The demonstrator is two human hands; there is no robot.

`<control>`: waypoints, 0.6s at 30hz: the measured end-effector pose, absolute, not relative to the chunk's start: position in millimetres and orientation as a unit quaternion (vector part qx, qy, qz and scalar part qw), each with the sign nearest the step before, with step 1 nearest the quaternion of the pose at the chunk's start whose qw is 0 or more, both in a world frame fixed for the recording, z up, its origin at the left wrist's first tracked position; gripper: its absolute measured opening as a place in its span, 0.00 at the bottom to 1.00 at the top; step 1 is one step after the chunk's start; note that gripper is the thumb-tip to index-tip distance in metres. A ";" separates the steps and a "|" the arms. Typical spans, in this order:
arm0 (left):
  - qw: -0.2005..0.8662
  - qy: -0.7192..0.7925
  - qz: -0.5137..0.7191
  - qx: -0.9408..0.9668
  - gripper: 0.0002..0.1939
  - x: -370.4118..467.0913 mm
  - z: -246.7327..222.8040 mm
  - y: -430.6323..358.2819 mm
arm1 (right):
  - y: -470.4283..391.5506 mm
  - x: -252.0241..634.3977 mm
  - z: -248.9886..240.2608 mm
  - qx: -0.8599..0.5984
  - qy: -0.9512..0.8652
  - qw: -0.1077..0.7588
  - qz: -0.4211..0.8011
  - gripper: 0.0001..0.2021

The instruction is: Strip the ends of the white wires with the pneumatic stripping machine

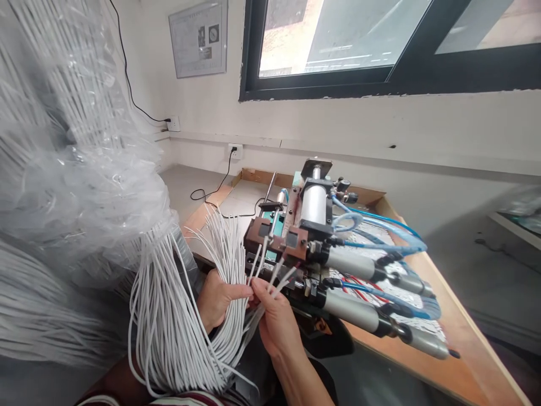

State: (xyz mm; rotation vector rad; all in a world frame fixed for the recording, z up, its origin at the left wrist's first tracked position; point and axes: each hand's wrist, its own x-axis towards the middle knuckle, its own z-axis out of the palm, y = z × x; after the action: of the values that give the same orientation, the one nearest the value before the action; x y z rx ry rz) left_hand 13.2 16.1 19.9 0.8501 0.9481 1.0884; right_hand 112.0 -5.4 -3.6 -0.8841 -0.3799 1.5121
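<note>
My left hand (217,298) is closed around a thick bundle of white cables (226,248), whose free ends fan upward. Thumb and fingers of my right hand (276,318) pinch a few white cables (276,276) split off from that bundle. Both thumbs nearly meet at the bundle's right side. Just beyond my right hand stands a pneumatic machine (296,225) with metal cylinders and brown jaw blocks. Some of the separated cable ends reach up in front of its jaws; whether they touch is unclear. The bundle's lower part loops down over my lap.
Plastic-wrapped cable bundles (84,169) hang at the left, close to my left arm. Blue air hoses (389,239) curve off the machine's right side. A wooden-edged tray (456,316) surrounds the machine and holds white scraps. Black power cords (230,163) run to wall sockets.
</note>
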 end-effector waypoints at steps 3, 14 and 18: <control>0.670 0.433 0.475 0.372 0.06 10.9 17.7 14.4 | -11.1 112.6 -9.1 -0.424 -0.167 0.661 0.596 0.12; 0.664 0.477 0.473 0.328 0.11 7.1 15.6 16.2 | -9.2 118.6 -10.7 -0.458 -0.097 0.629 0.621 0.13; 0.659 0.476 0.482 0.326 0.11 6.5 18.2 15.2 | -6.4 120.0 -17.2 -0.468 -0.155 0.625 0.605 0.14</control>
State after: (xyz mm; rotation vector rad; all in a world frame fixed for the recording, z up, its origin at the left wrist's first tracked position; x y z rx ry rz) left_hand 6.5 15.2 18.2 0.7385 1.0787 1.0921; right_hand 120.0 -6.4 -17.2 -1.0750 -0.3561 1.3886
